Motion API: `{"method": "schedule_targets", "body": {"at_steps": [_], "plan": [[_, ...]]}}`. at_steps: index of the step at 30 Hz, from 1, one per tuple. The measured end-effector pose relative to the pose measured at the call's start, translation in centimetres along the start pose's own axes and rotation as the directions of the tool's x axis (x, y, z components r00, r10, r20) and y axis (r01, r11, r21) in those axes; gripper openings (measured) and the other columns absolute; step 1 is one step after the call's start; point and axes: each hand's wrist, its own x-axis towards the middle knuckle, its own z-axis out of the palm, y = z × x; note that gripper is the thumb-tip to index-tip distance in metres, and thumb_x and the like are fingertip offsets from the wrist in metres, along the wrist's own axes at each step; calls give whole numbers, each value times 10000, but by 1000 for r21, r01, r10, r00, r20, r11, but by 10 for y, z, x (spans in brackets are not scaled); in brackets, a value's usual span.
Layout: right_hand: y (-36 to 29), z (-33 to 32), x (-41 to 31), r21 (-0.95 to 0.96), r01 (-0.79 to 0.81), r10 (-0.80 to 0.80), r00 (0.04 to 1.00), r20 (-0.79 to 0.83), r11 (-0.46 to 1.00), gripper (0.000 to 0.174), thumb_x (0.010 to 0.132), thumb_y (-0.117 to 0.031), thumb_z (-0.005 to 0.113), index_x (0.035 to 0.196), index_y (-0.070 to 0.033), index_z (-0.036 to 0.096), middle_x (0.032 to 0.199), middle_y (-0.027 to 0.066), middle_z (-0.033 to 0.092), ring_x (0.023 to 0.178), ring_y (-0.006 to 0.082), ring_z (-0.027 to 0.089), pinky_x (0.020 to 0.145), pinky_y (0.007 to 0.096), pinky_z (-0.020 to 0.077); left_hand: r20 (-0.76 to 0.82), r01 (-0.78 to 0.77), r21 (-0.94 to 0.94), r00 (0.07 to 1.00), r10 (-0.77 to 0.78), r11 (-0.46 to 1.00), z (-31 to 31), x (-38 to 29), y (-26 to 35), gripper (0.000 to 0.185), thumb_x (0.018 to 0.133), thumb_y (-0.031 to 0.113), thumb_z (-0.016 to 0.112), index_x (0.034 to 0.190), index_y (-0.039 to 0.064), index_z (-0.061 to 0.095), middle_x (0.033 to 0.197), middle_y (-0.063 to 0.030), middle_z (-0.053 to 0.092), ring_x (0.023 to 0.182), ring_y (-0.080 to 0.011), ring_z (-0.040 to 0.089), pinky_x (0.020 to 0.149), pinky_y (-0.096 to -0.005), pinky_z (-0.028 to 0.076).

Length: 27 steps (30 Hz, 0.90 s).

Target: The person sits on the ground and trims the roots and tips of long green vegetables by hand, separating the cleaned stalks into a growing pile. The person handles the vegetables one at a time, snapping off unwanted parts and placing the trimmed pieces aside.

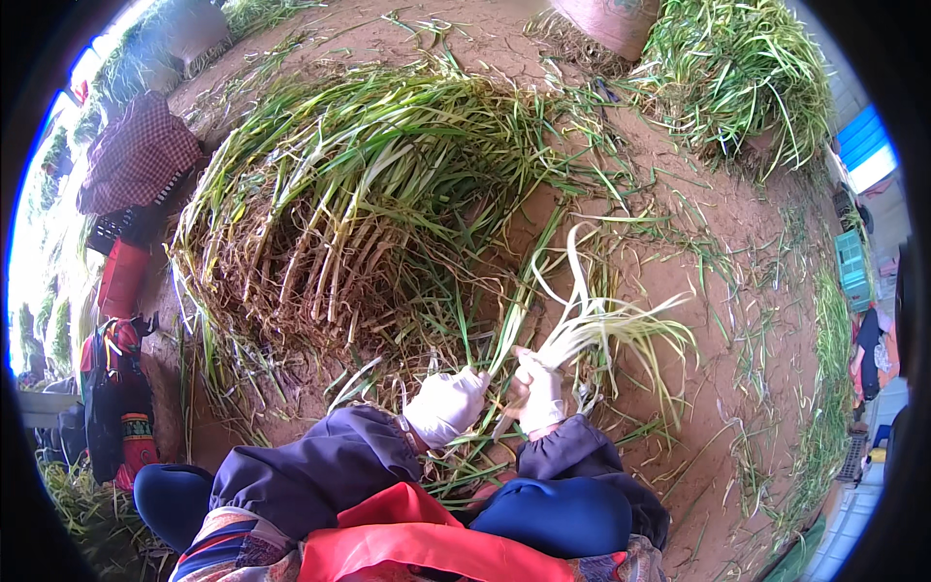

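Note:
My left hand (447, 409), in a white glove, is closed around a green leafy stalk that rises from the fist. My right hand (537, 393), gloved in white too, grips a bunch of pale blanched leafy stalks (574, 338), whose leaves fan out to the right. Both hands are close together above my lap, not plainly touching. Long green leaves (513, 327) stand between and beyond them. In front, to the left, lies a big heap of green leafy stalks (407, 145) with brown, soil-covered roots (305, 284). Loose leaf scraps lie under the hands.
More leafy plants are piled at the upper right (734, 80), by a pinkish sack (614, 22). On the left are a checked cloth over a dark crate (134, 156), a red container (124, 280) and dark and red bags or clothing (120, 400). A green crate (852, 269) stands far right.

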Motion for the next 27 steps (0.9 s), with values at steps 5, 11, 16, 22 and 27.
{"method": "schedule_targets", "body": {"at_steps": [5, 11, 16, 22, 27], "plan": [[20, -4, 5, -75, -113, 114, 994, -2, 991, 120, 870, -165, 558, 967, -95, 558, 524, -65, 367, 405, 93, 365, 413, 259, 310, -63, -170, -107, 984, 164, 980, 11, -1, 1, 25, 804, 62, 520, 795, 41, 509, 579, -101, 500, 473, -274, 536, 424, -390, 441], [10, -11, 10, -160, -193, 195, 981, -7, 968, 134, 864, -201, 585, 851, -78, 637, 549, -56, 445, 415, 94, 431, 373, 237, 314, 74, 157, -684, 987, -146, 712, 3, 5, -9, 213, 838, 198, 636, 968, 31, 610, 803, -64, 601, 640, -160, 560, 545, -301, 437], [2, -12, 4, -119, -164, 187, 958, 218, 979, 235, 898, -173, 523, 1014, 24, 575, 610, -36, 422, 498, 89, 435, 461, 242, 356, 650, 699, -694, 504, -569, -173, -8, 32, -30, 432, 863, 431, 595, 1082, 59, 610, 1016, -31, 605, 761, -128, 554, 674, -277, 450], [18, 1, -3, -189, -91, 103, 993, 51, 978, 114, 853, -151, 608, 856, -39, 589, 622, -8, 494, 463, 115, 446, 416, 248, 347, 615, 630, -765, 652, -444, -132, 19, 54, -19, 165, 816, 149, 685, 944, 48, 657, 780, -19, 642, 645, -109, 553, 609, -241, 422], [6, -8, 5, -199, 106, -89, 992, 95, 974, 198, 888, -123, 544, 1011, 14, 617, 607, -39, 478, 459, 58, 418, 407, 211, 306, 667, 489, -744, 580, -467, -456, 21, 41, -28, 148, 860, 111, 590, 958, 10, 636, 859, -95, 659, 735, -195, 615, 699, -309, 461]]}}
